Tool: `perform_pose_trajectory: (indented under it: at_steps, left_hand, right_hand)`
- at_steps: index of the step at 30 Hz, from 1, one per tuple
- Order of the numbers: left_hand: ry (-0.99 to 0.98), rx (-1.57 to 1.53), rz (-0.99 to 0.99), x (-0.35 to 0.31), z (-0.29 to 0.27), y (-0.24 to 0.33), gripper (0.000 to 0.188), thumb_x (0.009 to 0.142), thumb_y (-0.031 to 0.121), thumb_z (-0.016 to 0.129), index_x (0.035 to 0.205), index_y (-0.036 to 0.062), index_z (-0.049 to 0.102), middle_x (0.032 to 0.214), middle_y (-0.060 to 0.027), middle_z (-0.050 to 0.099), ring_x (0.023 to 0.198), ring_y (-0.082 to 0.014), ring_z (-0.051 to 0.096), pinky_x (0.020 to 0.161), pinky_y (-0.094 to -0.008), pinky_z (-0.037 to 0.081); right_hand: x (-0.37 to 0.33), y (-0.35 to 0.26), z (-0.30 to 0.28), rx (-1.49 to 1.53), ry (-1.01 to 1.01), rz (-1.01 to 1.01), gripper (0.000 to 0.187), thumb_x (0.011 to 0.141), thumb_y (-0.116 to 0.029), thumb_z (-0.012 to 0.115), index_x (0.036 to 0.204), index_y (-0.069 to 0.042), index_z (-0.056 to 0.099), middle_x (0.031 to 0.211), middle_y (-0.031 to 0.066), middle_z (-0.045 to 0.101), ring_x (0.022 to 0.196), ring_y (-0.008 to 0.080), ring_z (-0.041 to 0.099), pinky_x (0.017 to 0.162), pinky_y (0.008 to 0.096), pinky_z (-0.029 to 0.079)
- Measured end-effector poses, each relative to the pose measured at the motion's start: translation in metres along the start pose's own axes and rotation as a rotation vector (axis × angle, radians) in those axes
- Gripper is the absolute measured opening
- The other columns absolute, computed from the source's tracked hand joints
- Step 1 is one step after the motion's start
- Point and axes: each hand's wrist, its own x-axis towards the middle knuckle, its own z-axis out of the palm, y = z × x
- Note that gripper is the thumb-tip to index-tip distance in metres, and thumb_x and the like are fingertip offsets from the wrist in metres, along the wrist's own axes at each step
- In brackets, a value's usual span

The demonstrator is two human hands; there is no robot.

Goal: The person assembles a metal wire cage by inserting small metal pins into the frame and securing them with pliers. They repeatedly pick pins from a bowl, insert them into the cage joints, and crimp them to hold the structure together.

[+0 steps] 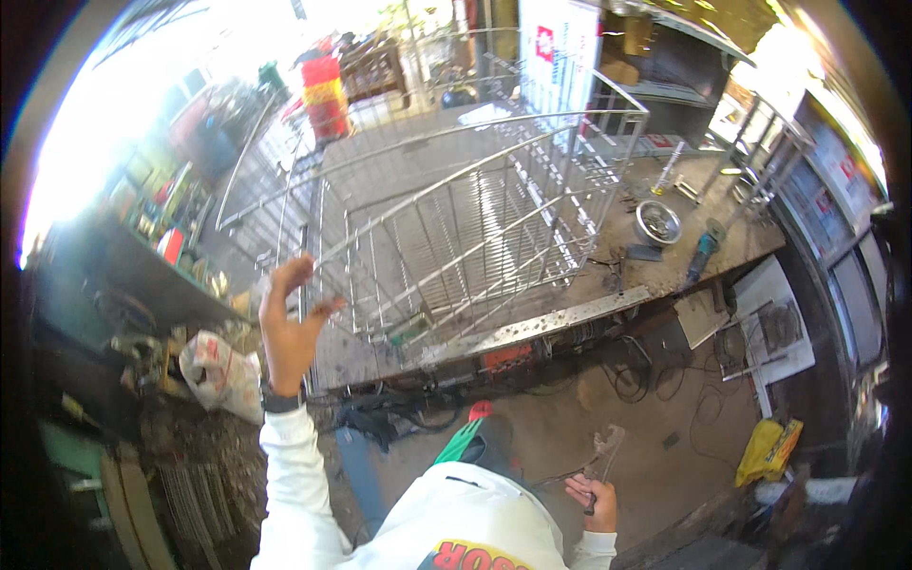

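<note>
A large metal wire rack (pixel 461 252) with thin bars and curved rails stands on the workbench (pixel 370 356) in front of me. Raised at its near left corner is my left hand (pixel 290 332), thumb and fingers apart; whether it touches the bars I cannot tell. Down by my right side, away from the bench, my right hand (pixel 594 502) is closed on the handle of a clamp-like pair of pliers (pixel 605 453), its jaws pointing up and outward.
On the bench's right lie a metal bowl (pixel 657 222) of small parts and a teal angle grinder (pixel 705 250). Cables (pixel 632 375) trail over the floor below. A yellow bag (pixel 768 450) lies at the lower right, a white sack (pixel 220 372) at the left.
</note>
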Motion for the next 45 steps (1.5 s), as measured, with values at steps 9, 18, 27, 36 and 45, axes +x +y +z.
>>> perform_pose_trajectory:
  at_steps: [9,18,27,36,45]
  left_hand:
    - [0.468,-0.643,-0.749,-0.133,0.133,-0.081,0.026,0.099,0.015,0.077,0.118,0.0022,0.066,0.109,-0.0039,0.069,0.102,-0.0117,0.064,0.091,-0.0257,0.051]
    - [0.69,-0.815,-1.215,-0.186,0.276,-0.128,0.054,0.095,0.042,0.081,0.126,0.0029,0.058,0.106,-0.0029,0.065,0.091,-0.0104,0.062,0.083,-0.0293,0.052]
    - [0.52,-0.804,-1.257,-0.189,0.285,-0.15,0.032,0.101,0.031,0.066,0.121,0.0061,0.06,0.115,-0.0086,0.064,0.106,-0.0234,0.065,0.097,-0.0396,0.052]
    - [0.47,-1.06,-1.277,-0.163,0.258,-0.043,0.057,0.105,0.04,0.057,0.148,0.0042,0.046,0.147,-0.0204,0.055,0.136,-0.0377,0.057,0.112,-0.0469,0.049]
    - [0.627,-0.723,-1.054,-0.126,0.285,0.001,0.053,0.108,0.025,0.05,0.156,0.0035,0.041,0.153,-0.019,0.052,0.138,-0.0368,0.055,0.115,-0.0478,0.046]
  right_hand:
    - [0.059,-0.07,-0.001,-0.181,-0.161,-0.027,0.016,0.088,-0.013,0.059,0.09,0.003,0.059,0.109,0.0245,0.07,0.107,0.046,0.072,0.093,0.0538,0.06]
    - [0.171,-0.149,-0.027,-0.143,-0.11,0.128,0.031,0.086,-0.015,0.057,0.107,0.008,0.061,0.113,0.0234,0.07,0.112,0.0436,0.07,0.098,0.053,0.057]
    - [0.263,-0.193,-0.02,-0.11,-0.148,0.192,0.039,0.093,-0.023,0.064,0.117,0.008,0.059,0.124,0.0272,0.065,0.116,0.0474,0.067,0.103,0.0576,0.055]
    - [0.501,-0.263,0.02,-1.209,-0.305,-0.151,0.044,0.079,-0.032,0.07,0.095,0.008,0.074,0.11,0.0327,0.071,0.106,0.0414,0.068,0.094,0.0484,0.051]
    - [0.615,-0.241,0.051,-1.879,0.025,-0.57,0.085,0.092,-0.042,0.07,0.154,0.009,0.041,0.158,0.0297,0.044,0.146,0.0424,0.045,0.121,0.0516,0.036]
